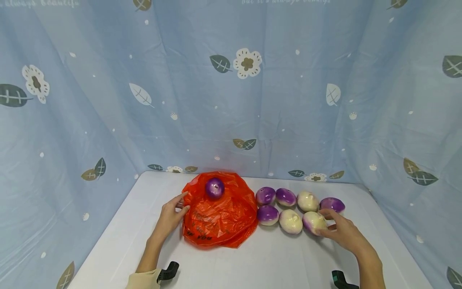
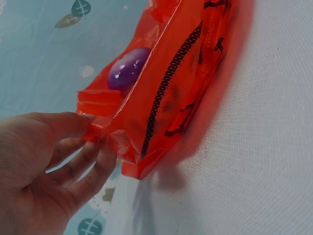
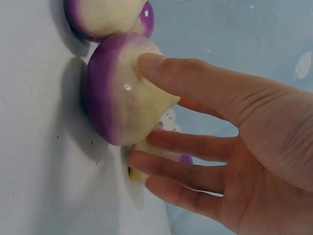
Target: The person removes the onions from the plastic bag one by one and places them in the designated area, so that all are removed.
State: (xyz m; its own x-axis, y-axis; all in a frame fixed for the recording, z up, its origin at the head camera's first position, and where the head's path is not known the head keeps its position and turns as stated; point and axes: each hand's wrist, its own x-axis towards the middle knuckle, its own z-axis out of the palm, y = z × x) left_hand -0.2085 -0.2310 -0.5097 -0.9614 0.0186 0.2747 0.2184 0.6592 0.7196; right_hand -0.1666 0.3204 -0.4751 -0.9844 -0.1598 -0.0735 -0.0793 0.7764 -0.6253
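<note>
A red plastic bag with dark print lies on the white table, and a purple turnip sits in its opening. At the bag's left edge my left hand pinches the film between thumb and fingers, clearly seen in the left wrist view. My right hand has thumb and fingers on either side of a white-and-purple turnip at the right of the front row. The thumb tip rests on its pale side; the index fingertip is hidden behind it, and the other fingers are loosely extended.
More turnips stand close together right of the bag, among them a pale one, a purple one and a purple one at the far right. A blue patterned curtain surrounds the white table behind and at the sides.
</note>
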